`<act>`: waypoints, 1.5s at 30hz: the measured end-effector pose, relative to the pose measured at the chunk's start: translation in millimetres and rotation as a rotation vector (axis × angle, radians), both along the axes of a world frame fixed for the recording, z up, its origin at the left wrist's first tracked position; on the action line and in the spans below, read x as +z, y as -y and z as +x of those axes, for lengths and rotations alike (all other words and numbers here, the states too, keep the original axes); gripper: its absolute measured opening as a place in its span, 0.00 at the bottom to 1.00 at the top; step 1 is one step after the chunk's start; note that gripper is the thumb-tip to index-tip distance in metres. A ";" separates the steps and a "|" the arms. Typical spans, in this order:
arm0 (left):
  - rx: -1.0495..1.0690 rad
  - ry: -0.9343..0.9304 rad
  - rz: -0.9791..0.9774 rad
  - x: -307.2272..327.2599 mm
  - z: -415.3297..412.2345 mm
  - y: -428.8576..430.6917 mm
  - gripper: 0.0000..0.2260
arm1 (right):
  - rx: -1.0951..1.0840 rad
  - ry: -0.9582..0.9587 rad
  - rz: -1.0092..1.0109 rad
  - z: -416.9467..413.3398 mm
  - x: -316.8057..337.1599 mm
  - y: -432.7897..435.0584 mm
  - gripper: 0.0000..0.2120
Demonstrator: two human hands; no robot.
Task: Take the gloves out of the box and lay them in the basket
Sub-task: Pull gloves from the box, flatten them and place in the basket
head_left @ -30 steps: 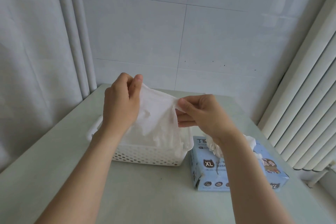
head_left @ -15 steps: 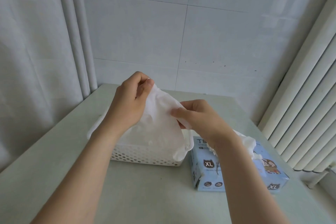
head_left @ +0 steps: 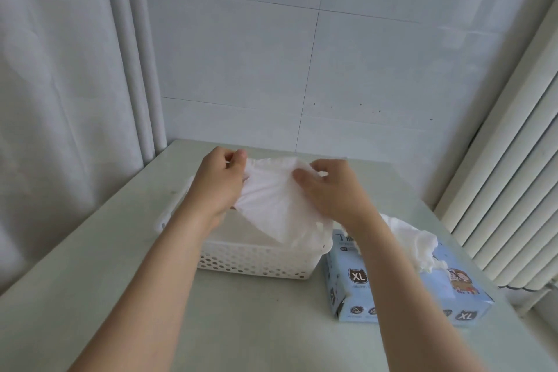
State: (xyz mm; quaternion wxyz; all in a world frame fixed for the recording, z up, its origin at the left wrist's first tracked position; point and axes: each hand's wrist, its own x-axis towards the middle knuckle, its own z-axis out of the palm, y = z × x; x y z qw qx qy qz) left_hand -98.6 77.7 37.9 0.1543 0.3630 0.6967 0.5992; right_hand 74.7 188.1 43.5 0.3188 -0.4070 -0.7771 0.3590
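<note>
Left hand and right hand each pinch one end of the white glove, stretched crosswise directly above the basket, with the box just right of it.

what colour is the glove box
The box is light blue with black XL print, clearest in the head view.

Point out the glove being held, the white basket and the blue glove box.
held glove [head_left: 271, 208]: head view, on its stretched middle
white basket [head_left: 256, 263]: head view, on its perforated front wall
blue glove box [head_left: 359, 291]: head view, just below its XL mark
</note>
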 end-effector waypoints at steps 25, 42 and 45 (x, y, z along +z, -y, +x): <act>-0.189 -0.468 -0.865 -41.9 -22.3 -5.1 0.11 | 0.427 0.958 0.169 -38.7 -30.9 11.6 0.26; -0.429 -0.672 -0.185 -14.0 102.1 -9.9 0.10 | -0.316 -0.115 0.633 91.6 -23.3 20.0 0.08; -0.527 -0.820 -0.339 -11.5 125.7 -3.1 0.28 | -0.331 0.016 0.507 118.1 -36.9 10.4 0.07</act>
